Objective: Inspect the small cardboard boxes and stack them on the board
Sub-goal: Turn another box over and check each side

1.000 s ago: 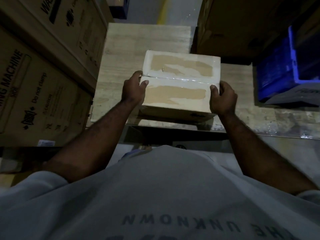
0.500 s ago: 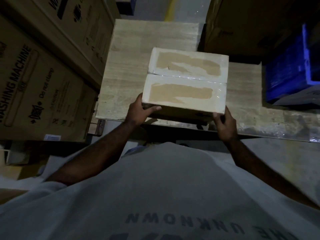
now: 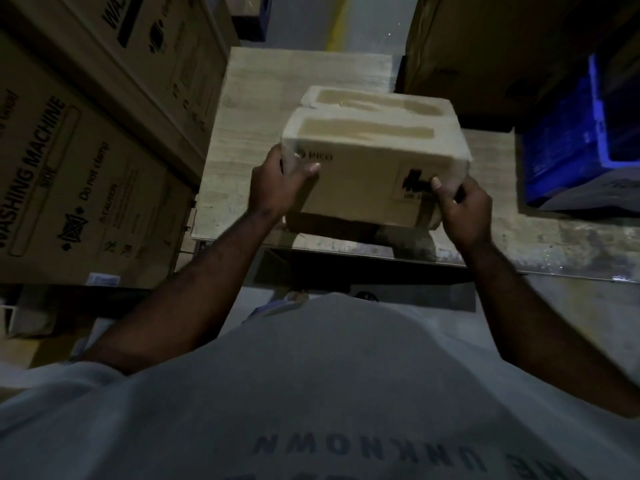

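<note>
A small cardboard box (image 3: 367, 178) with taped top flaps is lifted and tilted above the pale wooden board (image 3: 242, 133), its printed front face turned toward me. My left hand (image 3: 277, 183) grips its near left corner, thumb on the front face. My right hand (image 3: 464, 209) grips the near right bottom corner, thumb over a black printed label. The box's underside is hidden, and its shadow falls on the board's near edge.
Large washing machine cartons (image 3: 79, 174) stand stacked along the left. A big brown carton (image 3: 502, 46) stands at the back right, with a blue plastic crate (image 3: 581, 140) beside it on the board's right part. Grey floor (image 3: 304, 15) lies beyond.
The box has come up off the board and tipped its front face toward me. Both hands slid from the top side edges to the near lower corners.
</note>
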Motion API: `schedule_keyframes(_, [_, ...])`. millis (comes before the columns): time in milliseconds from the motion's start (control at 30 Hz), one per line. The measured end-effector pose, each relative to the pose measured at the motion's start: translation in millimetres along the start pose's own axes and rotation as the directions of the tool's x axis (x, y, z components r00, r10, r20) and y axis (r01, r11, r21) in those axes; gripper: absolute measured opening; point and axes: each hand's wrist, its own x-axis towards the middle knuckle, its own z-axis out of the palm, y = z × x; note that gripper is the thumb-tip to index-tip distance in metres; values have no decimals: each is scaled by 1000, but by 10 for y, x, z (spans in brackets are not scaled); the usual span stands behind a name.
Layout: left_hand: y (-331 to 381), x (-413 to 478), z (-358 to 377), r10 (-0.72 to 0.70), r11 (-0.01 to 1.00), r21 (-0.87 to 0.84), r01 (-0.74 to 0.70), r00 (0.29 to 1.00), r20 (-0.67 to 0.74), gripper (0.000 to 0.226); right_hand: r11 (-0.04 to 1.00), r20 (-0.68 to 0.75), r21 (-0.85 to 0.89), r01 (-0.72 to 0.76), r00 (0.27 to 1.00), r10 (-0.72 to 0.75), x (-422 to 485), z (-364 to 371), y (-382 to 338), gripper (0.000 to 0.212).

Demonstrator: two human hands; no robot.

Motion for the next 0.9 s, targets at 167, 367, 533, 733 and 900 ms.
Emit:
schedule_keyframes(167, [339,157,-131,118,993,-13,-119,989,-91,59,995,-59,81,49,997,-45,136,-102,-419,39])
schedule_keyframes(367, [427,225,-165,68,996,-55,-70,997,-46,58,984,-10,170,-58,998,61,222,-79,-516,55])
schedule_keyframes(533, [321,188,-121,46,990,-136,-36,996,70,65,991,147,136,-14,989,-6,210,-19,-421,84])
schedule_keyframes(733, [-12,62,-100,-9,970,-239,38,993,121,101,986,194,163,32,979,-64,43,-73,-293,108])
schedule_keyframes(900, [-219,-82,8,-123,983,-122,139,984,132,99,998,227,40,48,972,-56,30,-119,-155,120])
